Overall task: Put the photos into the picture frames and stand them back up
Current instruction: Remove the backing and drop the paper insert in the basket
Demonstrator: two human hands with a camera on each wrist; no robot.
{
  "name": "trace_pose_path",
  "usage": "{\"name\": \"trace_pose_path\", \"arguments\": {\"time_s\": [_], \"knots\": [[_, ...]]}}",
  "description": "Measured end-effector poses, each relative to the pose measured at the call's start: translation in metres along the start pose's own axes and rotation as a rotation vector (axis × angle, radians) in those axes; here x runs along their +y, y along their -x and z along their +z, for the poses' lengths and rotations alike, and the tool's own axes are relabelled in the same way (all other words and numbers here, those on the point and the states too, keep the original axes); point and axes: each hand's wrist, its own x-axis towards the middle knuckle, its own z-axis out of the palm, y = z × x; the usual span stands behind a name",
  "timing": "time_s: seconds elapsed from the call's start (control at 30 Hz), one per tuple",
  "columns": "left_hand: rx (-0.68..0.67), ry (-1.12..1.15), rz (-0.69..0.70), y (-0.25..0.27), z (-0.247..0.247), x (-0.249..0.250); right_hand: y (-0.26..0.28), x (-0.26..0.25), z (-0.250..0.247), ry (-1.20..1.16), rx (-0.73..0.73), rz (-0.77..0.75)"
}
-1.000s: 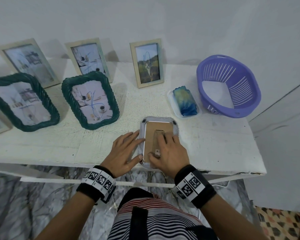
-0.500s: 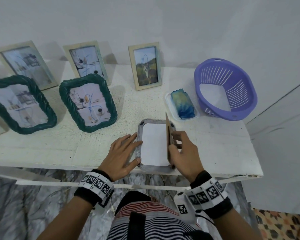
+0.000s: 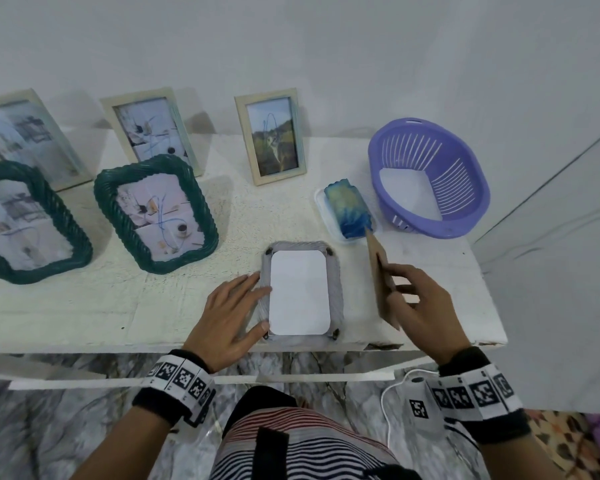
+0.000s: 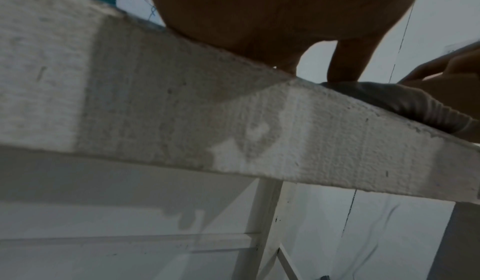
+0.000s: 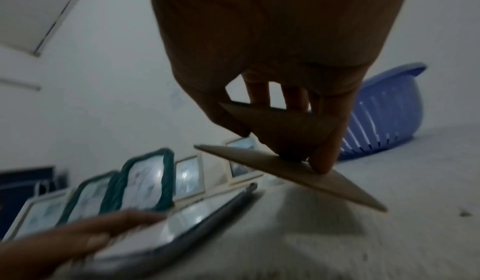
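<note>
White table [image 3: 84, 306]: grey frame [image 3: 336, 292] face-down, long axis front-to-back, steadied by flat left hand [image 3: 229, 313]; backing board [image 3: 378, 271] pinched edge-up in right hand [image 3: 420, 303], just right.

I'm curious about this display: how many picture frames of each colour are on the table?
Cream frames: 3
Green frames: 2
Grey frame, lying face down: 1
Total: 6, counted in the head view.

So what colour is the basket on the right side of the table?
The basket is purple, with slotted sides. The head view shows it best.
</note>
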Motion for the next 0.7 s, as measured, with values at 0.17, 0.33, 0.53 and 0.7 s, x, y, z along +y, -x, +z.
{"name": "trace_pose_path", "arguments": {"time_s": [0.17,0.33,0.53,0.7], "knots": [[-0.005,-0.002,-0.006,0.0,-0.001,0.001,0.003,0.015,0.028,0.472,-0.111,-0.105],[-0.011,0.007,-0.015,0.0,0.0,0.001,0.008,0.023,0.05,0.749,-0.11,-0.145],[-0.008,0.006,-0.016,0.0,0.0,0.001,0.005,-0.005,0.068,0.805,-0.081,-0.191],[-0.008,-0.003,-0.021,0.001,-0.001,0.001,0.007,-0.031,0.094,0.639,-0.341,-0.401]]}}
